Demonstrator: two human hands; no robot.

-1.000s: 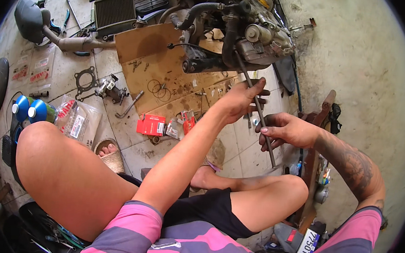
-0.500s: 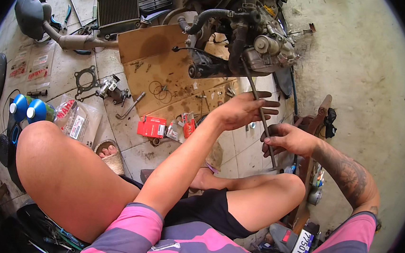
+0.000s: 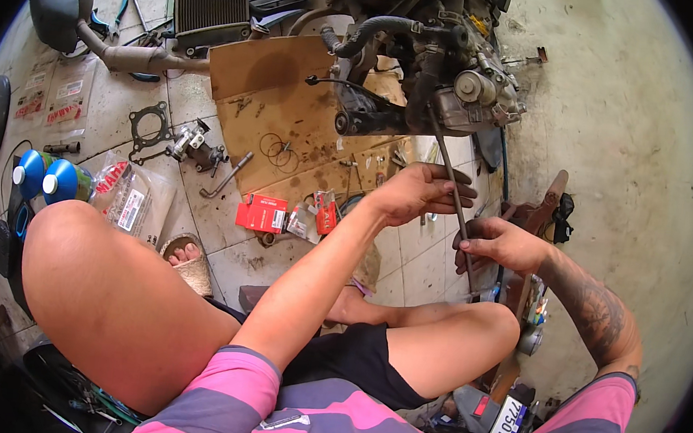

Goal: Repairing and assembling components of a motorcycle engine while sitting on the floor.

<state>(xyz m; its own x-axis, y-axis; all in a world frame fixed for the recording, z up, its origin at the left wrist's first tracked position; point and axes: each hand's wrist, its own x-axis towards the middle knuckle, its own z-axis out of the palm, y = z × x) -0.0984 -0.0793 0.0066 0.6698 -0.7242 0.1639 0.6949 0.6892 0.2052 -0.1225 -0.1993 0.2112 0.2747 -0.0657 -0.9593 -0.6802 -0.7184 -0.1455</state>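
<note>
A long thin metal rod, seemingly a T-handle wrench, slants from the underside of an engine down toward my right knee. My left hand is around the upper part of its shaft, fingers curled loosely over it. Lower down, my right hand pinches the shaft between thumb and fingers. The upper tip of the wrench is hidden against the engine, and its lower end is hard to make out beside my knee.
Stained cardboard lies under the engine, with small parts and rings on it. Left of it are a gasket, a throttle-body-like metal part, a radiator, an exhaust pipe and blue bottles. Red boxes sit nearer my legs.
My left hand's fingers, more spread before, have curled in around the shaft. My right hand keeps its pinch. The whole view has shifted slightly, and the wrench's lower end shows less clearly.
</note>
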